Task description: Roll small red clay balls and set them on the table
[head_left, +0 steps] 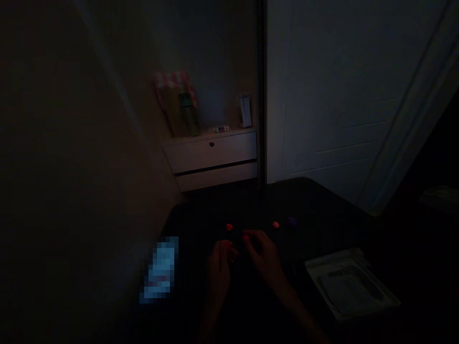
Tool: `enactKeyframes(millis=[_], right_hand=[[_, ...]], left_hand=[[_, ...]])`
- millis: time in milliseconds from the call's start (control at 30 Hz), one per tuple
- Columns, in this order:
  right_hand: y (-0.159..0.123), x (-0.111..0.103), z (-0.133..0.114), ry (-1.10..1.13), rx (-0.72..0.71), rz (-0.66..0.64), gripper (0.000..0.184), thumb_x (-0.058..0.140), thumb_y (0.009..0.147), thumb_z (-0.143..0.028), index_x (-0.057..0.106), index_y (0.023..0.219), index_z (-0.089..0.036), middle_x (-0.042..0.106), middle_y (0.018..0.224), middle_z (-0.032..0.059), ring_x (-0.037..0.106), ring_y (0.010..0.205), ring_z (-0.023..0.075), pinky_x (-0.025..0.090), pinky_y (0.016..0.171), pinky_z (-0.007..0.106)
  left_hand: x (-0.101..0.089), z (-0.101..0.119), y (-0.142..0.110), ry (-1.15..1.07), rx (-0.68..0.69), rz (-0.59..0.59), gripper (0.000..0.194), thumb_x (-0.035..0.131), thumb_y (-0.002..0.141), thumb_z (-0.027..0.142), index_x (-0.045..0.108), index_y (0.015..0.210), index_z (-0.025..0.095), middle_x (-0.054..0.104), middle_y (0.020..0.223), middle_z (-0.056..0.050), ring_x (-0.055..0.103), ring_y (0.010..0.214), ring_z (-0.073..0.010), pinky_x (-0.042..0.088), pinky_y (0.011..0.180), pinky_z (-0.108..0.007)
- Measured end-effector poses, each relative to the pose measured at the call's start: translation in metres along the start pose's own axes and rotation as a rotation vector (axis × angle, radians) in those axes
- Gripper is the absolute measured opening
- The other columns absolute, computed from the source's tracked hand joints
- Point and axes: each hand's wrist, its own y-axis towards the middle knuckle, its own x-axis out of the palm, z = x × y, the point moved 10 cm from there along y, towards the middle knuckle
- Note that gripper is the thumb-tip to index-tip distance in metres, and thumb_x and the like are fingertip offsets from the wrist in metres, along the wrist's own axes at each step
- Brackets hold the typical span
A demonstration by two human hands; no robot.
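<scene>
Dim light leaves much of the scene dark. My right hand (264, 252) is over the dark table, and its thumb and fingers pinch a small red lump (245, 237). Close to its left, my left hand (220, 257) has its fingers curled together; what they hold, if anything, is lost in the dark. Just beyond the hands lies a red-orange lump (229, 227). Farther right sit a pink lump (276, 225) and a larger purple lump (291, 221), a small gap between them.
A flat pale packet (353, 284) lies at the right front of the dark table (304, 191). A blurred-out glowing patch (160, 270) is at the left. Behind the table, a white drawer unit (218, 155) carries a green-capped bottle (188, 112) and several small items.
</scene>
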Motion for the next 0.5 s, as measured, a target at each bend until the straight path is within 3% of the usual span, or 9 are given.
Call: enactKeyframes(millis=[167,300,500], right_hand=[[0.000,0.002,0.003,0.012,0.023,-0.021,0.025,0.051,0.103,-0.033,0.072,0.109,-0.021,0.075,0.108,0.0085,0.071,0.101,0.0243,0.052,0.092,0.036],[0.000,0.006,0.011,0.012,0.068,-0.054,0.031,0.045,0.105,-0.038,0.070,0.098,-0.021,0.074,0.098,0.0075,0.070,0.092,0.0229,0.051,0.085,0.033],[-0.001,0.005,0.015,-0.004,0.116,-0.041,0.036,0.040,0.105,-0.042,0.063,0.086,-0.022,0.071,0.084,0.0049,0.067,0.079,0.0213,0.048,0.076,0.031]], left_hand=[[0.006,-0.001,-0.002,0.116,-0.033,-0.064,0.055,0.048,0.095,0.068,0.067,0.075,0.020,0.070,0.063,-0.004,0.066,0.060,-0.0198,0.049,0.061,-0.029],[0.009,-0.002,0.000,0.105,-0.034,-0.074,0.037,0.063,0.088,0.056,0.073,0.091,0.021,0.078,0.086,-0.006,0.073,0.081,-0.0238,0.054,0.074,-0.032],[0.007,-0.005,0.001,0.092,-0.023,-0.041,0.034,0.068,0.086,0.047,0.075,0.105,0.020,0.079,0.101,-0.009,0.074,0.091,-0.0264,0.056,0.082,-0.037]])
